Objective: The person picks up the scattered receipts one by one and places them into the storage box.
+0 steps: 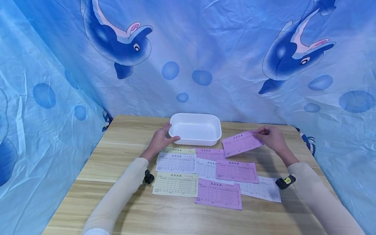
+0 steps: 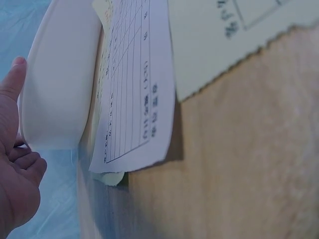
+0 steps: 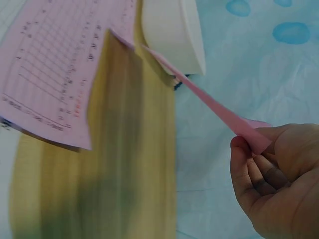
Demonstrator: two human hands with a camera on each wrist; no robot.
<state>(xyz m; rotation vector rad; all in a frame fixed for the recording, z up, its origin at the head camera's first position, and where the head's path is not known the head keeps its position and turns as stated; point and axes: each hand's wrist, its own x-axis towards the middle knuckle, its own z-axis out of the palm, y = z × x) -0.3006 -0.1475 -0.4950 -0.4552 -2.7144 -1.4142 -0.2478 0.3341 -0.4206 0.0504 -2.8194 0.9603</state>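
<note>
A white plastic basin (image 1: 195,142) stands at the back of the table. My left hand (image 1: 160,139) grips its left end, the thumb at the front rim and the other fingers round the far side, partly hidden in the left wrist view. My right hand (image 1: 271,138) pinches a pink receipt slip (image 1: 242,143) by its right end, between thumb and fingers. The slip is tilted and raised off the table at that end, seen nearly edge-on in the right wrist view, where the slip (image 3: 209,102) slants down from the fingers.
Overlapping forms lie in front of the basin: pink slips (image 1: 218,195), white slips (image 1: 175,163) and yellow slips (image 1: 175,186). The wooden table (image 1: 164,215) meets a blue curtain (image 1: 188,49) printed with dolphins at the back and sides.
</note>
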